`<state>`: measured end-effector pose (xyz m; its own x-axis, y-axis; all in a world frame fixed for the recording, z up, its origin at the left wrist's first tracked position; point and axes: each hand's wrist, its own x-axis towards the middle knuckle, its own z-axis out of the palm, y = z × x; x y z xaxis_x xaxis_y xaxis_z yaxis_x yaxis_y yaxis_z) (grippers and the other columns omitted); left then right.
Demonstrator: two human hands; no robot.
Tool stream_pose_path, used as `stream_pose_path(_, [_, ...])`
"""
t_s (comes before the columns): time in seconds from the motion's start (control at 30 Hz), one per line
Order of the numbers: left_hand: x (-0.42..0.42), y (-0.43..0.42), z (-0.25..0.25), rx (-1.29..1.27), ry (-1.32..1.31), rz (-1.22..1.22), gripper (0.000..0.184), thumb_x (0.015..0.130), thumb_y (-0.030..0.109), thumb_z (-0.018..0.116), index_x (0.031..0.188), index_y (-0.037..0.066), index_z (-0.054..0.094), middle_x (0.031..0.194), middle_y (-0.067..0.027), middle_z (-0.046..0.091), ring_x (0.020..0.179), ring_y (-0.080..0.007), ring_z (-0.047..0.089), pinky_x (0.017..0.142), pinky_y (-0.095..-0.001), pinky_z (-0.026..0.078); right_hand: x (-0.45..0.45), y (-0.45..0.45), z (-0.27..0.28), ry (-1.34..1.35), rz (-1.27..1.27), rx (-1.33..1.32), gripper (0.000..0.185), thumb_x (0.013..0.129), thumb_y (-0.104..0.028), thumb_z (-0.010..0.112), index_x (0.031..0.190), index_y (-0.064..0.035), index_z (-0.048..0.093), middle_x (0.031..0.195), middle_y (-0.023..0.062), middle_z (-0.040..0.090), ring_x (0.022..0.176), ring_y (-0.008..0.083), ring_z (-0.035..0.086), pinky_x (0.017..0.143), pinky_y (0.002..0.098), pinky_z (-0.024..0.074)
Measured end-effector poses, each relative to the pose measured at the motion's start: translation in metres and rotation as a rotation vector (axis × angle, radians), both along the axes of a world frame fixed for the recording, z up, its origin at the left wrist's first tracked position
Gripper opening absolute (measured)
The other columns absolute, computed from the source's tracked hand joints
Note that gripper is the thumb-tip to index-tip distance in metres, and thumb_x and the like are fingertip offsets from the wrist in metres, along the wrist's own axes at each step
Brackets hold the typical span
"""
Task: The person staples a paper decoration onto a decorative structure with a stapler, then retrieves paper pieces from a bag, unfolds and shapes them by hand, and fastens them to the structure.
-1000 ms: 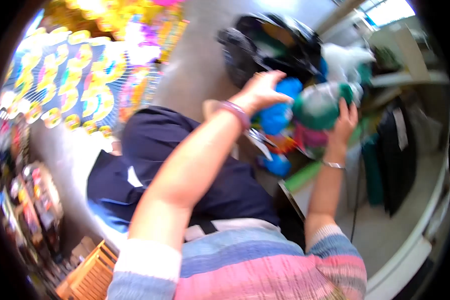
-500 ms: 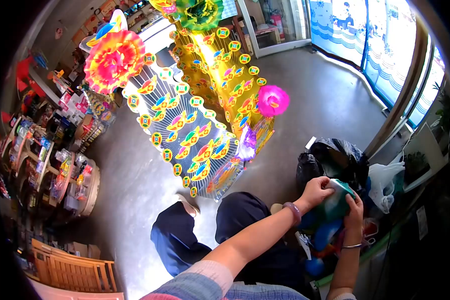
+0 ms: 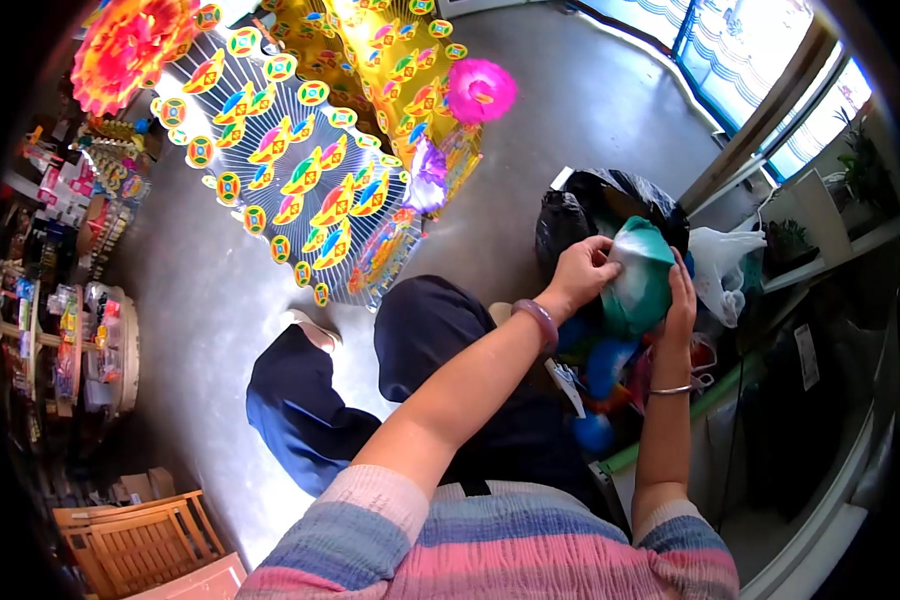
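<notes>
A green and white bundle (image 3: 638,275), seemingly thin sheet material, is between my two hands at right of centre. My left hand (image 3: 582,274) pinches its left side with thumb and fingers. Along its right edge, my right hand (image 3: 678,300) wraps its fingers. Just behind the bundle is an open black plastic bag (image 3: 567,225). A white plastic bag (image 3: 718,265) lies to the right. Below my hands are blue pieces (image 3: 606,366) and red ones, partly hidden by the bundle and my arm.
A large decorated paper piece (image 3: 300,160) with coin shapes and flowers stands at upper left. Shelves of packaged goods (image 3: 70,340) line the left side. A wooden slatted chair (image 3: 140,545) is at lower left. A green-edged surface (image 3: 715,395) runs at right.
The view has swung since the half-second-old frame. The bundle is now turned more upright and looks fuller between my hands, whereas one second ago my left hand was off it, fingers spread.
</notes>
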<state>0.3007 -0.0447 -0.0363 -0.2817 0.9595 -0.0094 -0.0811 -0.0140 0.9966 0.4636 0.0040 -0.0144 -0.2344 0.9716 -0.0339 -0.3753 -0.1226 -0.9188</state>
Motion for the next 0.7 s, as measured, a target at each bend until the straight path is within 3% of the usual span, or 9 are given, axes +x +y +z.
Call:
stream_pose_path(0.07, [-0.004, -0.002, 0.005, 0.001, 0.152, 0.046, 0.028, 0.078, 0.009, 0.066, 0.104, 0.001, 0.06, 0.08, -0.0075, 0.065, 0.07, -0.0121, 0.06, 0.064, -0.0261, 0.049, 0.01, 0.012, -0.022, 0.154, 0.109, -0.288, 0.035, 0.093, -0.027, 0.052, 0.115, 0.0006, 0.056, 0.104, 0.0064, 0.06, 0.092, 0.0166, 0.059, 0.084, 0.0294, 0.0479])
stream_pose_path(0.1, [-0.008, -0.003, 0.006, 0.022, 0.263, 0.094, 0.028, 0.077, 0.008, 0.066, 0.104, 0.002, 0.061, 0.08, -0.0081, 0.065, 0.071, -0.0131, 0.06, 0.064, -0.0265, 0.049, 0.009, 0.015, -0.027, 0.161, 0.185, -0.275, 0.028, 0.092, -0.024, 0.055, 0.106, -0.0001, 0.059, 0.098, 0.0056, 0.063, 0.087, 0.0158, 0.061, 0.08, 0.0291, 0.0498])
stream_pose_path(0.13, [-0.008, -0.002, 0.006, 0.049, 0.364, 0.129, 0.028, 0.077, 0.008, 0.066, 0.104, 0.002, 0.061, 0.081, -0.0087, 0.065, 0.071, -0.0141, 0.061, 0.064, -0.027, 0.049, 0.009, 0.014, -0.029, -0.007, 0.199, -0.184, 0.025, 0.089, -0.018, 0.059, 0.105, 0.0009, 0.06, 0.094, 0.0051, 0.063, 0.083, 0.0149, 0.061, 0.077, 0.0279, 0.0503])
stream_pose_path(0.2, [-0.008, -0.006, 0.018, 0.062, 0.418, 0.195, 0.035, 0.072, 0.011, 0.067, 0.106, 0.007, 0.061, 0.075, -0.0097, 0.066, 0.065, -0.0185, 0.064, 0.064, -0.0303, 0.051, 0.001, 0.005, -0.017, -0.019, 0.152, -0.149, 0.025, 0.085, -0.009, 0.061, 0.107, 0.0012, 0.06, 0.095, 0.0059, 0.064, 0.083, 0.015, 0.061, 0.077, 0.0272, 0.05])
stream_pose_path(0.33, [-0.005, -0.007, 0.026, 0.056, -0.191, 0.009, 0.043, 0.076, 0.002, 0.063, 0.117, 0.006, 0.053, 0.086, -0.0107, 0.067, 0.074, -0.0147, 0.063, 0.068, -0.0292, 0.051, -0.002, 0.003, -0.008, 0.1, 0.071, -0.11, 0.02, 0.083, -0.004, 0.061, 0.103, 0.0, 0.061, 0.092, 0.0027, 0.064, 0.078, 0.0109, 0.06, 0.072, 0.0235, 0.049])
stream_pose_path(0.4, [-0.007, -0.007, 0.024, 0.03, -0.2, -0.038, 0.041, 0.078, -0.001, 0.061, 0.118, 0.004, 0.052, 0.091, -0.012, 0.066, 0.079, -0.0153, 0.063, 0.07, -0.0287, 0.051, -0.001, 0.004, -0.006, 0.065, 0.053, -0.081, 0.018, 0.084, -0.004, 0.061, 0.101, -0.0003, 0.062, 0.09, 0.0018, 0.064, 0.077, 0.0096, 0.059, 0.07, 0.0225, 0.048])
stream_pose_path(0.47, [-0.01, -0.001, 0.008, 0.051, 0.029, 0.024, 0.037, 0.076, 0.008, 0.067, 0.112, 0.003, 0.056, 0.088, -0.0085, 0.066, 0.077, -0.0146, 0.062, 0.07, -0.0269, 0.05, 0.002, 0.008, -0.009, 0.039, 0.007, -0.032, 0.016, 0.084, -0.004, 0.061, 0.1, -0.0008, 0.063, 0.089, 0.0011, 0.064, 0.077, 0.0088, 0.059, 0.069, 0.0218, 0.0473])
stream_pose_path(0.63, [-0.014, -0.004, 0.015, -0.073, 0.193, 0.016, 0.022, 0.079, 0.015, 0.07, 0.095, 0.001, 0.063, 0.079, -0.0027, 0.063, 0.068, -0.0073, 0.056, 0.062, -0.0202, 0.045, 0.003, 0.007, -0.005, 0.009, -0.049, 0.102, 0.016, 0.085, -0.003, 0.061, 0.1, -0.0015, 0.064, 0.089, -0.0005, 0.064, 0.077, 0.0063, 0.057, 0.069, 0.0195, 0.0454])
stream_pose_path(0.7, [-0.012, -0.004, 0.018, -0.124, 0.056, -0.009, 0.02, 0.079, 0.016, 0.071, 0.091, 0.002, 0.064, 0.074, -0.0019, 0.063, 0.064, -0.0064, 0.055, 0.059, -0.0193, 0.043, -0.001, 0.002, -0.003, -0.018, -0.05, 0.142, 0.016, 0.085, -0.003, 0.061, 0.1, -0.0014, 0.064, 0.089, -0.0008, 0.064, 0.078, 0.0057, 0.057, 0.07, 0.019, 0.0446])
